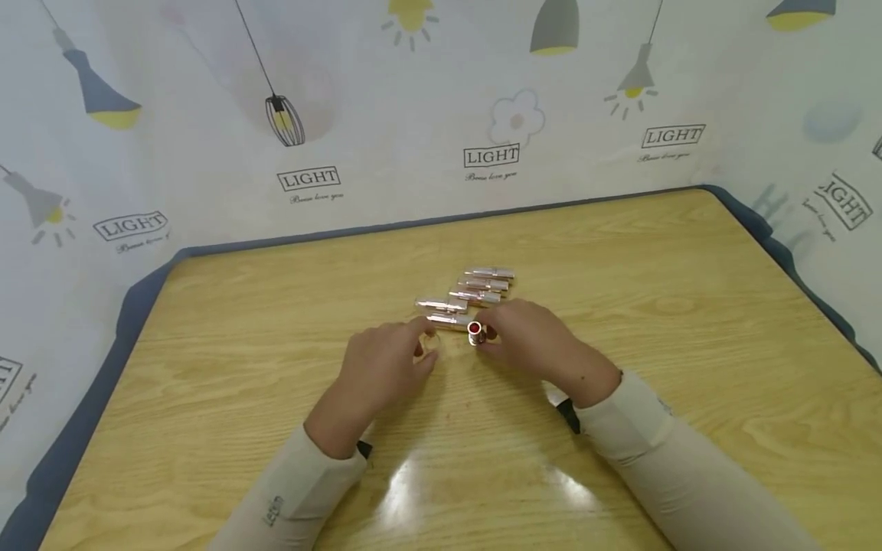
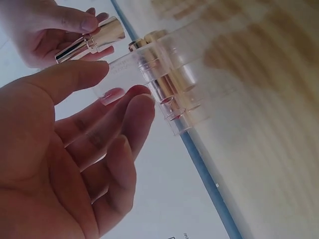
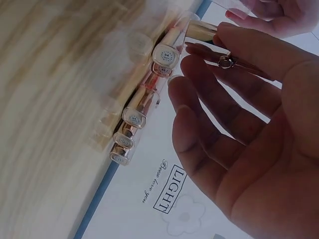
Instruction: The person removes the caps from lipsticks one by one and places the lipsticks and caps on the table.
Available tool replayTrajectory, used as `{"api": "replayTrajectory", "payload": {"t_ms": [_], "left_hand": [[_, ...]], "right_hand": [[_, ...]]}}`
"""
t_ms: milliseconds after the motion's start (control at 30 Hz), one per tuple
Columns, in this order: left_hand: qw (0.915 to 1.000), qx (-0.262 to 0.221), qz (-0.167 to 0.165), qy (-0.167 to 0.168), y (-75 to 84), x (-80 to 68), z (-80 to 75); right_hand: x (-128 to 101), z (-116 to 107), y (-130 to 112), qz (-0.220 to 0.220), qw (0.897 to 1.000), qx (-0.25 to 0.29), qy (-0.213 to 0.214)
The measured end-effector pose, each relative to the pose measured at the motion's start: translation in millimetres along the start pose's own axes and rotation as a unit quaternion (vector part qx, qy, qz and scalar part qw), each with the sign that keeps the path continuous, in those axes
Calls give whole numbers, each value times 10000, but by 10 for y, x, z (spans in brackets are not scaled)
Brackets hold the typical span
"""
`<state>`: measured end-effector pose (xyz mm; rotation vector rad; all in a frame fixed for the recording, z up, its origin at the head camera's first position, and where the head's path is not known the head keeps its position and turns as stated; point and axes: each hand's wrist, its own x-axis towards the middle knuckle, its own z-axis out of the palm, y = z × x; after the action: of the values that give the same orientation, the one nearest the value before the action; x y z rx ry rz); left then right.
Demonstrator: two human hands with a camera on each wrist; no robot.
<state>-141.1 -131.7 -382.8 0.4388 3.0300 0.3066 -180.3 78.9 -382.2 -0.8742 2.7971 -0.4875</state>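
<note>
Between the fingers of my right hand (image 1: 527, 337) is an uncapped lipstick (image 1: 475, 334). Its red tip faces the head camera, and its shiny gold tube shows in the left wrist view. My left hand (image 1: 386, 360) pinches a clear see-through cap (image 2: 119, 77) between thumb and fingers, a short way left of that lipstick. Just beyond both hands, several capped lipsticks (image 1: 479, 296) lie on their sides in a staggered row. Round labels show on the ends of these tubes (image 3: 134, 118) in the right wrist view. The nearest lipstick (image 1: 446, 321) lies close to the fingertips of both hands.
The wood-grain table (image 1: 276, 321) spreads out around the hands. Behind it stands a pale wall covering (image 1: 406, 153) printed with lamps and the word LIGHT. A blue edge (image 1: 386, 227) runs along the table's far side.
</note>
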Motion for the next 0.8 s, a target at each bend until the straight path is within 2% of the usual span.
{"api": "replayTrajectory", "payload": {"t_ms": [267,433,600,800], "left_hand": [[9999,-19,18,112,4,16,17],[10000,-62,33,11,13,32,23],[9999,-93,38,-11,13,35,24],[9997,-206,-38,-110,6,33,38]], "right_hand": [[17,22,-22,70,9999,82,5],[29,50,7,149,9996,182,-145],[42,75,36,56,9997,234,-102],[63,125,23,-113,9980,604,-142]]}}
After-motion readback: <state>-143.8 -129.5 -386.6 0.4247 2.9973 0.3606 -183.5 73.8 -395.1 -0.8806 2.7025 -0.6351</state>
